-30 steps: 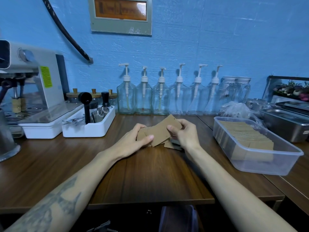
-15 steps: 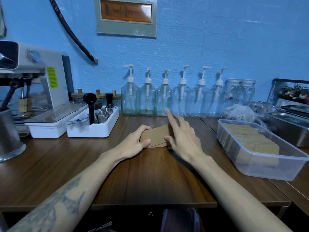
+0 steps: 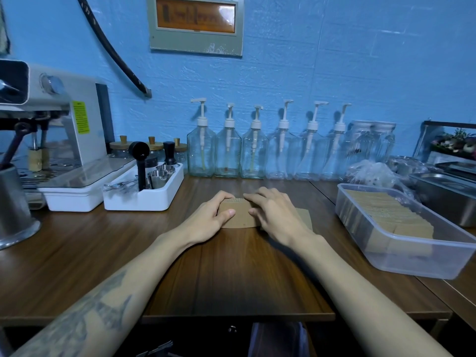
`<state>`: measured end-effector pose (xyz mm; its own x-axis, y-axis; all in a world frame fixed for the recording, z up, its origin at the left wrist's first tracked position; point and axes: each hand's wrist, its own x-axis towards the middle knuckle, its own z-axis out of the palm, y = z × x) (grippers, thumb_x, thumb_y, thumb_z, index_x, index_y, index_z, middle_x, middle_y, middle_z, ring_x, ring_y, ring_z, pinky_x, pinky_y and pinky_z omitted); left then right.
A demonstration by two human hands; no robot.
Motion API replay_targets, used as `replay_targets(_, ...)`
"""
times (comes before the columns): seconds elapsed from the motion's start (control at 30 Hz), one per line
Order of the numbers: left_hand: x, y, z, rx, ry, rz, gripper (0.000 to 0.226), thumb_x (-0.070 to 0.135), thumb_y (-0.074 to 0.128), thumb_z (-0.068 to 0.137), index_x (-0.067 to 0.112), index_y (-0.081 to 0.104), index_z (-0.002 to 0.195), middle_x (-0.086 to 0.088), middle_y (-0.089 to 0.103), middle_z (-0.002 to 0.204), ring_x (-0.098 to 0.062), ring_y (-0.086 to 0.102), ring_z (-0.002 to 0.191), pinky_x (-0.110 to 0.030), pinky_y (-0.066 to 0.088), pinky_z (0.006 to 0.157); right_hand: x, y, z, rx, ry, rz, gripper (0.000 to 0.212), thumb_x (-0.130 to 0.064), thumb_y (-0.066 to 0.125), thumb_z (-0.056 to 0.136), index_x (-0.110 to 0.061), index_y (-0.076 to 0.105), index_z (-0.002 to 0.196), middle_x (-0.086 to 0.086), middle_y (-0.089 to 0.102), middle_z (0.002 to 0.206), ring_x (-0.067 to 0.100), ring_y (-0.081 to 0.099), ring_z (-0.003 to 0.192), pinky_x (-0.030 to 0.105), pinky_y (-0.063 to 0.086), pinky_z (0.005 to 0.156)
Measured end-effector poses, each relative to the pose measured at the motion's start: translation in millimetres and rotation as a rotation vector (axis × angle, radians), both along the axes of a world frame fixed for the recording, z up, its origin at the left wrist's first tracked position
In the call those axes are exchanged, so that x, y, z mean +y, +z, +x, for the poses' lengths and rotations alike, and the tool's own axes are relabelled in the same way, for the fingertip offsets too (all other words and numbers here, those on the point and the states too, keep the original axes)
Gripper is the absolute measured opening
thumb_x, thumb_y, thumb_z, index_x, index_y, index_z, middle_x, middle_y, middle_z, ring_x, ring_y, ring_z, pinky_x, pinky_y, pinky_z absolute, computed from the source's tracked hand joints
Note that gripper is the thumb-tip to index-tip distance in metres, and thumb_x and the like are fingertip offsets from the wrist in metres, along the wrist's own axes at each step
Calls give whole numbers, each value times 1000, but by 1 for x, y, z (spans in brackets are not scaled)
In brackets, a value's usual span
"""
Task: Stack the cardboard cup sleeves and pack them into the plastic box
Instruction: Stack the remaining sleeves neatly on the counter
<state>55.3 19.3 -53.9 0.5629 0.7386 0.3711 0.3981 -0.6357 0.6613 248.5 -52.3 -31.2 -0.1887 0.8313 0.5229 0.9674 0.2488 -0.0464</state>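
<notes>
**Both hands on the sleeve stack at table centre**

1. Near field, 6 o'clock. Two bare forearms enter from the lower edge and converge toward the centre of the wooden table [image 3: 231, 274]. The left forearm carries a dark tattoo.

2. Centre. A small stack of cardboard cup sleeves [image 3: 238, 215] lies flat on the table.
   - Left hand [image 3: 210, 217]: at the 9 o'clock end of the stack, fingers curled over the far edge, thumb pressed on the top face. The hand grips the stack.
   - Right hand [image 3: 275, 215]: at the 3 o'clock end, palm down, fingers bent and close together, fingertips resting on the far top edge of the stack.
   - A loose sleeve [image 3: 304, 217] lies flat at 3 o'clock of the right hand, partly covered by it.

3. Right, 3 o'clock. The plastic box [image 3: 412, 264] stands well apart from the stack. It is clear-walled and holds a row of sleeves standing on edge. Behind it sit a crumpled clear bag [image 3: 373, 173] and a steel tray [image 3: 443, 194].

4. Left, 9 to 10 o'clock. A white tool caddy [image 3: 144, 199] holds small steel cups and a black-handled scoop. An espresso machine [image 3: 64, 130] stands beyond it, with a steel pitcher [image 3: 13, 202] at the left edge.

5. Far field, 12 o'clock. A row of clear pump bottles [image 3: 255, 150] stands against the blue wall [image 3: 334, 60]. A framed panel [image 3: 195, 24] hangs above.
</notes>
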Motion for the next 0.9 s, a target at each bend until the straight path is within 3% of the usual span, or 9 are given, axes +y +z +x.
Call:
replay_targets(0.17, 2, -1, 0, 7, 12, -11, 19, 32, 52, 100, 35, 48, 119, -6, 66, 103, -23, 63, 88, -42, 50, 84, -1, 0, 2, 58, 6, -22, 44, -29, 54, 100, -25, 48, 144, -1, 55, 128, 22, 47, 117, 38, 34, 99)
replay_targets(0.43, 3, -2, -2, 40, 54, -1, 21, 41, 50, 99, 43, 45, 120, -19, 63, 105, -24, 56, 81, -40, 46, 81, -14, 2, 46, 260, -71, -146, 51, -39, 54, 99, -24, 43, 146, 0, 45, 141, 21, 38, 134, 42, 32, 112)
replay_targets(0.57, 0, -1, -1, 49, 65, 7, 26, 39, 49, 100, 38, 44, 125, -17, 54, 87, -15, 44, 70, -32, 37, 69, -19, -5, 75, 261, -216, -294, 66, -47, 57, 95, -22, 34, 152, 5, 38, 152, 25, 31, 141, 46, 30, 115)
replay_targets(0.7, -1, 0, -1, 58, 79, 8, 28, 38, 49, 100, 34, 45, 127, -26, 59, 98, -17, 47, 74, -34, 39, 73, -17, -13, 86, 346, -289, -425, 78, -59, 53, 93, -25, 23, 156, 4, 30, 159, 25, 26, 146, 48, 25, 118)
replay_targets(0.9, -5, 2, -1, 66, 92, -4, 31, 37, 49, 101, 30, 45, 130, -18, 57, 92, -23, 51, 80, -36, 41, 78, -18, -10, 85, 449, -289, -386, 78, -63, 67, 81, -26, 42, 145, 3, 39, 135, 24, 37, 134, 49, 34, 113)
